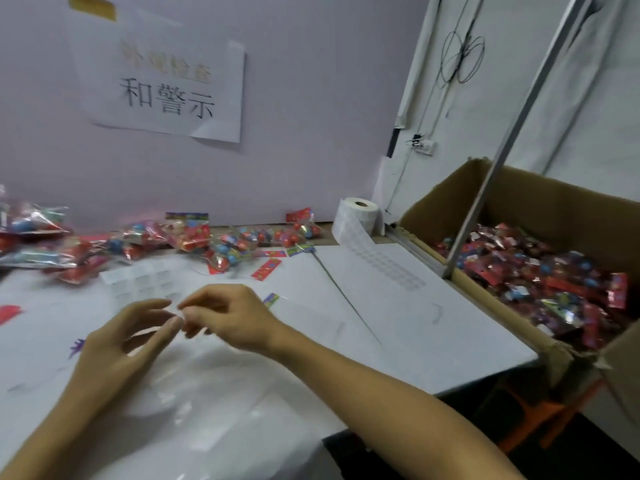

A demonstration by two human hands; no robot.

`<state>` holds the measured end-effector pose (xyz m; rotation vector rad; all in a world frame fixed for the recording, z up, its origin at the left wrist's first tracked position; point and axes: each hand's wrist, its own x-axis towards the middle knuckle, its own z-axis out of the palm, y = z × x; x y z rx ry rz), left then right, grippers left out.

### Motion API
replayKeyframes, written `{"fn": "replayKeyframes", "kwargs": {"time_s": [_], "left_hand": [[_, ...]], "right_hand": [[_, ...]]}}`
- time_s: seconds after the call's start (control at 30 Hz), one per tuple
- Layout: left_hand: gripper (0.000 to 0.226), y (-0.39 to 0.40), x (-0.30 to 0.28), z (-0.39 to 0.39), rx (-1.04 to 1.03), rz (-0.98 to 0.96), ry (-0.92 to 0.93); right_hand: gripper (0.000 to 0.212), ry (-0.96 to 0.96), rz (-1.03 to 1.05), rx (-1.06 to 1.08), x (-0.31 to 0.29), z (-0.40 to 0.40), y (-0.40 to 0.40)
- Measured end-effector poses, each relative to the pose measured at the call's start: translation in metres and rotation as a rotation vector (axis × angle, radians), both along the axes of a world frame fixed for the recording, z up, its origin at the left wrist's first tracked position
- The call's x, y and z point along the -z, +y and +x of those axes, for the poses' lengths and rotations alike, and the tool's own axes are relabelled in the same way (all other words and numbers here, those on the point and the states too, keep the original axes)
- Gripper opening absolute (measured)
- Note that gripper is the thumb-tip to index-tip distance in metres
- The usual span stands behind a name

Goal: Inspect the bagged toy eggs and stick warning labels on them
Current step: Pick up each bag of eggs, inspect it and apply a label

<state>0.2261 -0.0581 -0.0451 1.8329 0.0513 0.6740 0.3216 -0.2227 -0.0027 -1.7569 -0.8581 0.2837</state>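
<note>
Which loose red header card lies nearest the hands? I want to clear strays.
The red card just beyond the right hand, alone on white paper; the other lies against the bag pile.

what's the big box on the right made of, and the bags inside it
The box looks like brown corrugated cardboard, matte, with a torn, ragged front corner. The bags inside seem to be thin glossy plastic film: they crinkle and throw bright glints.
</note>
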Motion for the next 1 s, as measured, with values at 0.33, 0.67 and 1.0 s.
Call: {"fn": "replayKeyframes", "kwargs": {"time_s": [0.33,0.67,1.0], "left_hand": [[0.01,0.023,0.005,0.009,-0.377,-0.05,0.009],[0.016,0.019,0.008,0.006,-0.303,-0.058,0.115],[0.014,0.058,0.0,0.0,-0.698,0.241,0.154]], "right_hand": [[0.017,0.084,-0.005,0.02,0.032,-0.002,0.081],[0.027,0.154,0.125,0.039,0.058,0.0,0.082],[0.014,0.264,0.14,0.022,0.05,0.003,0.068]]}}
